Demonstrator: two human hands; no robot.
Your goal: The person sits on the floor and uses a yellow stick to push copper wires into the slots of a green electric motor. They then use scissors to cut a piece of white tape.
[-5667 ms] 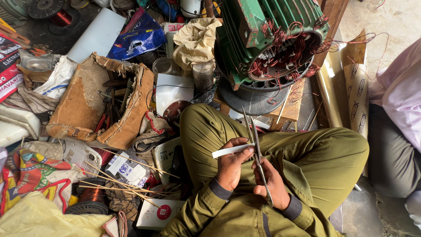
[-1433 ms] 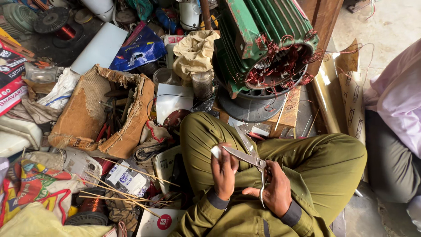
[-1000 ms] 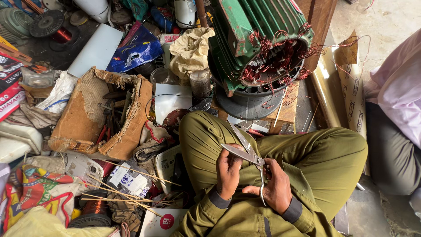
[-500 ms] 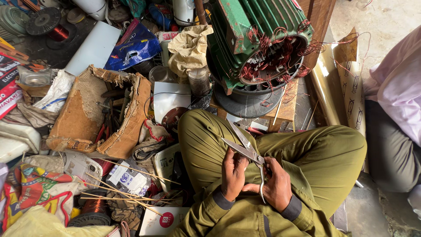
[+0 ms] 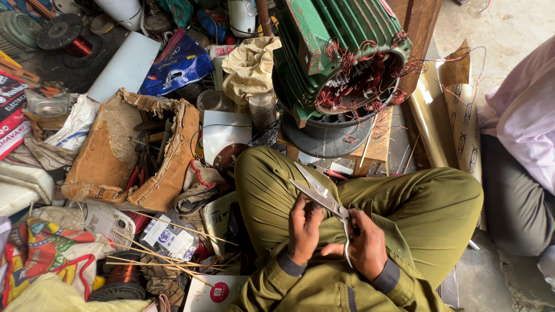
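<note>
While the person sits cross-legged, the right hand [image 5: 364,245] has its grip clamped on open scissors [image 5: 321,196] over the lap; the left hand [image 5: 304,228] curls beside the blades, its grip unclear.

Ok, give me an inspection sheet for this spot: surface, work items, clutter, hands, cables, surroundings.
Surface: floor, bare concrete showing only at upper right.
Work items: scissors, blades open, over the lap.
Clutter: torn cardboard box of tools, blue bag, cloth rag, thin sticks.
Hands: right hand in the scissor handles; left hand beside the blades, anything pinched in it hidden.
Cables: copper windings spilling from the green motor; wire spool.
Surroundings: another person seated at right.
</note>
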